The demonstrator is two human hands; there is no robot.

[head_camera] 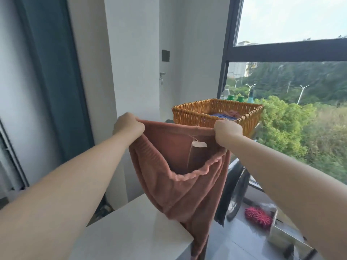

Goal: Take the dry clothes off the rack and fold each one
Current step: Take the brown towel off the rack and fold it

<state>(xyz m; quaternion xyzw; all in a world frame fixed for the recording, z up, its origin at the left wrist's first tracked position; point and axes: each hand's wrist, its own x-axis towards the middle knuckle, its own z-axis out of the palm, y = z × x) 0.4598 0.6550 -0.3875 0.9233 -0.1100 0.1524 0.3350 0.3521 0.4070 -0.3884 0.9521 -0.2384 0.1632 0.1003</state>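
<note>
Pants (180, 184) of soft brown-pink cloth hang in the air, held up by their stretchy top edge. The left hand (128, 126) grips one end of that edge in a closed fist. The right hand (227, 131) grips the other end the same way. The far side of the top is pulled straight between the hands, and the near side sags open. A small white tag (199, 144) shows inside. The legs hang down over the corner of the white bench (131, 231) and drop past its edge. Behind the hands sits a woven yellow basket (189, 114) with some blue and pink clothes (223, 115) in it. Two green bottle tops (231, 97) peek up behind the basket, by the big window (289, 51). Down on the floor to the right lies a fuzzy pink mop head (258, 215).
</note>
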